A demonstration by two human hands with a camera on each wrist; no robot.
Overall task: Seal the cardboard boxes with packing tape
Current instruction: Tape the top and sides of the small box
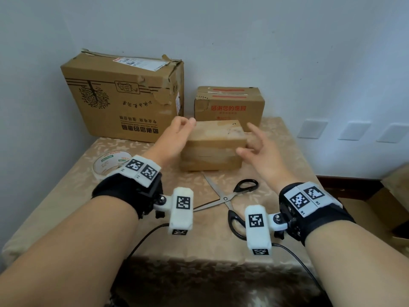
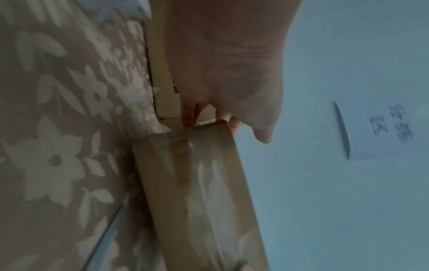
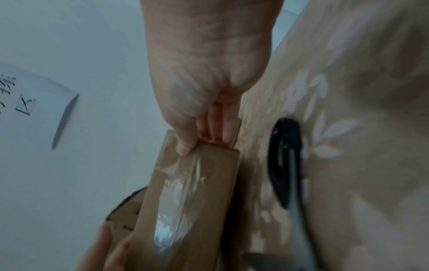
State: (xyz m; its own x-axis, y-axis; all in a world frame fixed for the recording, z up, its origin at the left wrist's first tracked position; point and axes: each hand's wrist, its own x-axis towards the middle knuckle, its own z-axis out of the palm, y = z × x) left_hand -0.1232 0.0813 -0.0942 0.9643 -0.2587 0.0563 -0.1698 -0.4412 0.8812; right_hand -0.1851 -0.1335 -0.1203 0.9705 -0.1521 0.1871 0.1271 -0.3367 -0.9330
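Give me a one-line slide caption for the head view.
Both hands, left hand and right hand, open on either side of the small taped box; tape roll and scissors lie nearby.

The small box (image 1: pixel 212 147) sat between my hands, two boxes behind it, tape roll (image 1: pixel 110 161) left, scissors (image 1: pixel 230 196) before it.

Your inventory: plain brown small box (image 1: pixel 212 147); brown medium box (image 1: pixel 230 106) at twelve o'clock, red lettering; brown large box (image 1: pixel 124 100) at ten o'clock, black tree print; beige floral tablecloth (image 1: pixel 66 196); black-handled scissors (image 1: pixel 234 196); clear tape roll (image 1: pixel 110 163), green-lettered core.
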